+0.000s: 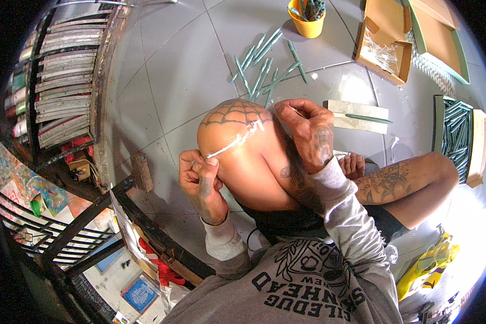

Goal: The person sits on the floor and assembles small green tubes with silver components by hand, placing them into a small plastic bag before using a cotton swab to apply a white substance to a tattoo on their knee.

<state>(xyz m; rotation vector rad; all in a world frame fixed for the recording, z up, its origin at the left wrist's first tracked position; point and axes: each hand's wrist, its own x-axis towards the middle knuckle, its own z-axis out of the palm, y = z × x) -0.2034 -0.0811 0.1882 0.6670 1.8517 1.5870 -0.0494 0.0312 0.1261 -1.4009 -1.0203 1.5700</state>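
Over my raised knee (pixel 232 121), my left hand (pixel 202 181) pinches a thin white stick (pixel 223 149) between thumb and fingers. The stick slants up and right, with a clear, shiny stretch near its far end. My right hand (pixel 308 129) is just right of the knee, its thumb and fingertips pressed together. Whatever is between them is too small to make out. Several slim dark green pens (pixel 262 75) lie loose on the tiled floor beyond the knee. Another green pen (pixel 368 118) rests across a pale flat block (pixel 337 108) to the right of my right hand.
At the back stands a yellow cup (pixel 308 29) of dark pens. An open cardboard box (pixel 402 65) at far right holds thin white pieces; a box of green pens (pixel 456 132) is nearer. A yellow bag (pixel 432 264) lies lower right. A dark rack (pixel 105 59) lines the left.
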